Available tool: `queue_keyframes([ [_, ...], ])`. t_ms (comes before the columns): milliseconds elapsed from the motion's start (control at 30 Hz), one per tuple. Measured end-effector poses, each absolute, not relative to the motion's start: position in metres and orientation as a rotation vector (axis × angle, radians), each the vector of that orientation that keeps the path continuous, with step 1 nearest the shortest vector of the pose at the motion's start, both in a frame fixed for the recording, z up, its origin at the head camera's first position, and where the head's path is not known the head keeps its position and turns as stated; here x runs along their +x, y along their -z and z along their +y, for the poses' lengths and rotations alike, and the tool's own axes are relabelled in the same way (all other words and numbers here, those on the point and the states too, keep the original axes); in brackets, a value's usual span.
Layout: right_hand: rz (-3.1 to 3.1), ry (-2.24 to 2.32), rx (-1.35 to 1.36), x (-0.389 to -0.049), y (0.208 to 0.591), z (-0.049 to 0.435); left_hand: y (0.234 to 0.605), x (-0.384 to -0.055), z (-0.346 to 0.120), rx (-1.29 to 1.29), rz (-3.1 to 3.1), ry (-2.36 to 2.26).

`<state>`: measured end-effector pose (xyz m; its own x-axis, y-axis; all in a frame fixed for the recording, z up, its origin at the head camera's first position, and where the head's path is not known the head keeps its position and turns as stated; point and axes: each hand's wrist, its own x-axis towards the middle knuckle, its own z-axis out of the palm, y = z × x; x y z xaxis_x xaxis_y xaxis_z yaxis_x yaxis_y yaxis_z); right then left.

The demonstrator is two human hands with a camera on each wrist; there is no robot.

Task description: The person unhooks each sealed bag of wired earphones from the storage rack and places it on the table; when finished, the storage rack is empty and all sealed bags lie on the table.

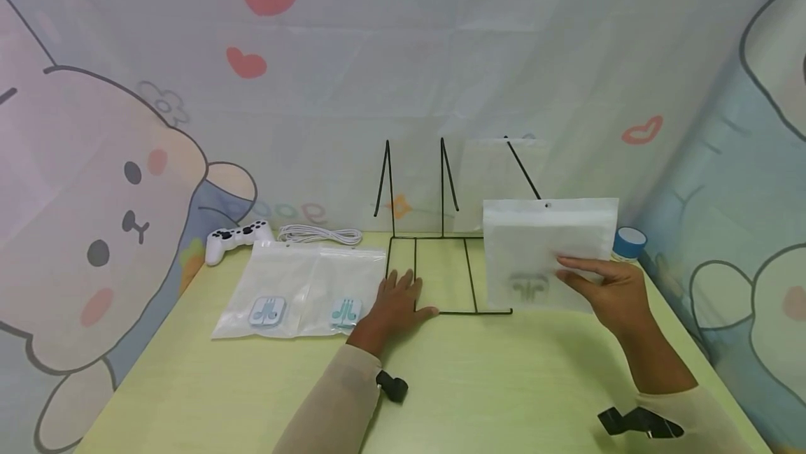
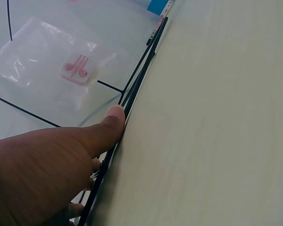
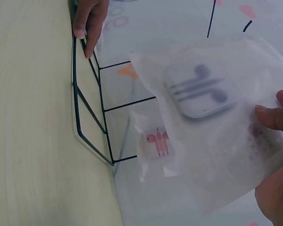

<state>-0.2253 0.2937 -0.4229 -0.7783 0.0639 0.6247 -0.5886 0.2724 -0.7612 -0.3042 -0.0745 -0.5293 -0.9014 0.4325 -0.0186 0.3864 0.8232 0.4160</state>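
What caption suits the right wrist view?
Right hand holds a frosted bag of earphones; beyond it, a bag with pink earphones and the left hand on a black wire rack.

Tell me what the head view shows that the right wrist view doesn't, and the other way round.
Of the two, only the head view shows the white game controller and the blue roll-like item. Only the right wrist view shows the pink earphones. Both show the black wire rack, left hand, right hand and the frosted bag it holds.

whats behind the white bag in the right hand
Behind the held bag, a clear bag with pink earphones and part of the black rack show; the rest of both is covered.
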Motion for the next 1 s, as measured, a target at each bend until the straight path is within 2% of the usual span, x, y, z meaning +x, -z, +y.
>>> queue_keyframes([
  [400, -1.94, -1.702, 0.607, -0.227, 0.44, 0.302, 0.528, -0.303, -0.075, 0.653, 2.894, -0.629],
  [700, -2.325, -1.606, 0.218, -0.236, 0.447, 0.32, 0.529, -0.304, -0.074, 0.641, 2.898, -0.611],
  [1000, -2.338, -1.879, 0.243, -0.25, 0.45, 0.345, 0.527, -0.303, -0.074, 0.64, 2.893, -0.633],
])
